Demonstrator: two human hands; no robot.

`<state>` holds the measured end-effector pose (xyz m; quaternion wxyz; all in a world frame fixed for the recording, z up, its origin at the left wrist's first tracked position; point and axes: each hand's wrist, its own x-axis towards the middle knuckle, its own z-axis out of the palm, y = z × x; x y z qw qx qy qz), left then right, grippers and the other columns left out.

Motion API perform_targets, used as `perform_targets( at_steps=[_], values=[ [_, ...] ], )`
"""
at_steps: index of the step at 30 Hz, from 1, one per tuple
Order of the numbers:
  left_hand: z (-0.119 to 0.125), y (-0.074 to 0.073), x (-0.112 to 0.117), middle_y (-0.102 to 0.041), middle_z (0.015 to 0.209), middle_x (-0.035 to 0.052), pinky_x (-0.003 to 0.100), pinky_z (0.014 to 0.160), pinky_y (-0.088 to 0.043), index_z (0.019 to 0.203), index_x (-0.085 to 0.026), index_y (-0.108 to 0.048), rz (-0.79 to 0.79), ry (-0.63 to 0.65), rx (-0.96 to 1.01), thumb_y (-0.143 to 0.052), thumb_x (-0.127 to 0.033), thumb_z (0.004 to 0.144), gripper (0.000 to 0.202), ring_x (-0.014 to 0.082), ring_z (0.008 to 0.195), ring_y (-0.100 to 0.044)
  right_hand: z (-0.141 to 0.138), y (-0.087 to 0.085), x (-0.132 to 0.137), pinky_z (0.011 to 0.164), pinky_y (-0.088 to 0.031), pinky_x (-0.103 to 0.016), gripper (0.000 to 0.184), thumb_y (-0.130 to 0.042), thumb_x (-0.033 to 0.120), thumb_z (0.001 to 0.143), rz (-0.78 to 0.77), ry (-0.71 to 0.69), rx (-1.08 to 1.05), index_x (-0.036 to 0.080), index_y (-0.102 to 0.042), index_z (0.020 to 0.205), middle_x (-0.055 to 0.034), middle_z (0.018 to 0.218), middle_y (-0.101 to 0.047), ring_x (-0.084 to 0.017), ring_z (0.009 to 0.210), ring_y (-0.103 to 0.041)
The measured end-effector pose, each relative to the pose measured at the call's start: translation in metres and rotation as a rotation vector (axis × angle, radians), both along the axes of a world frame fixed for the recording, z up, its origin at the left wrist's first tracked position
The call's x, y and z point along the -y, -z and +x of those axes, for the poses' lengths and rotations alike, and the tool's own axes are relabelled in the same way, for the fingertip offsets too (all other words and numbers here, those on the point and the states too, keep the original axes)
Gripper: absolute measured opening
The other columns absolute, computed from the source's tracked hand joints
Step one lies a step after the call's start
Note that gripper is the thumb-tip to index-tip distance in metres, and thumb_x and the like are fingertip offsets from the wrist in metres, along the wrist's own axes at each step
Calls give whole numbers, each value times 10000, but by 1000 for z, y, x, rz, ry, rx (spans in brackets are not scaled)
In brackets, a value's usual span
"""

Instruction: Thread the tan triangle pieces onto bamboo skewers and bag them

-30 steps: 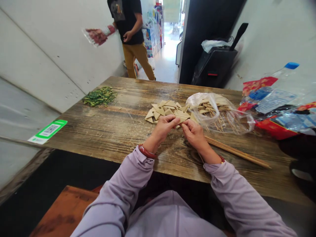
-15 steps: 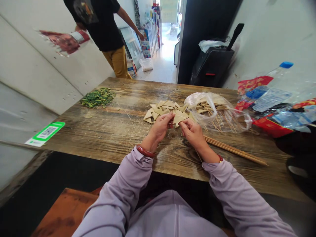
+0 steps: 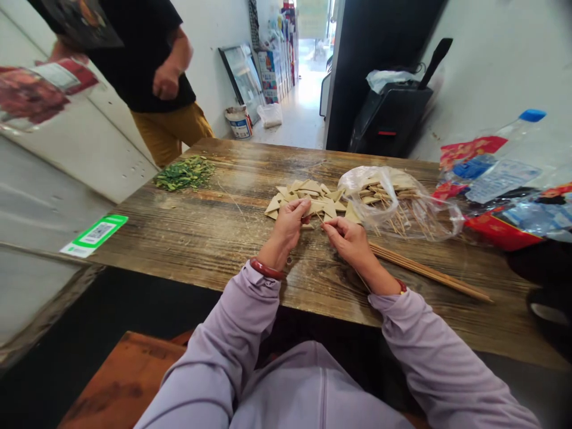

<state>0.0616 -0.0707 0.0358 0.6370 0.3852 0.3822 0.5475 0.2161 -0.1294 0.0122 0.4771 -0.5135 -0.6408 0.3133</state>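
Observation:
My left hand [image 3: 288, 225] pinches a flat tan slice [image 3: 316, 207] that looks like dried tofu. In my right hand [image 3: 351, 239] is a thin wooden skewer; its tip points at that slice, and its tail passes under my wrist. Whether the tip has entered the slice I cannot tell. Just beyond my fingers lies a loose pile of tan triangular slices [image 3: 308, 186]. To the right of the pile, a clear plastic bag [image 3: 388, 196] holds several skewered slices. A bundle of bare skewers [image 3: 431, 273] rests on the wooden table [image 3: 214, 238] beside my right wrist.
Chopped greens [image 3: 185, 173] lie at the table's far left, near a green QR-code card [image 3: 99, 232]. Bottles and red packaging [image 3: 500, 229] crowd the right side. A person in a black shirt [image 3: 138, 65] stands beyond the far-left corner, carrying a red package [image 3: 40, 92].
The slice in my left hand has tilted, and the skewer now shows between my hands. The person with the red package has come nearer on the left. The view has shifted slightly.

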Motion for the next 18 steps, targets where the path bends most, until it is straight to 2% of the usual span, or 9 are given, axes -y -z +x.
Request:
perform_targets(
  at_steps=[5, 11, 18],
  values=[
    [1, -1, 1, -586, 628, -22, 186, 524, -377, 641, -150, -620, 58, 25, -38, -839, -432, 735, 369, 61, 562, -472, -1, -3, 2, 583, -384, -268, 301, -539, 432, 928, 69, 10, 80, 192, -712, 872, 0, 630, -627, -147, 580, -545],
    [3, 5, 1, -551, 615, -22, 205, 539, -375, 635, -148, -639, 124, 19, -76, -846, -445, 721, 373, 71, 580, -455, -4, -2, 4, 637, -412, -284, 274, -520, 401, 936, 103, 54, 110, 211, -708, 878, -26, 706, -681, -170, 627, -582],
    [6, 5, 5, -505, 607, -23, 229, 568, -371, 604, -151, -616, 164, 45, -133, -833, -491, 713, 418, 80, 592, -426, -5, 0, 4, 626, -402, -291, 253, -536, 402, 936, 99, 105, 117, 226, -669, 813, -24, 686, -671, -174, 615, -568]
  ],
)
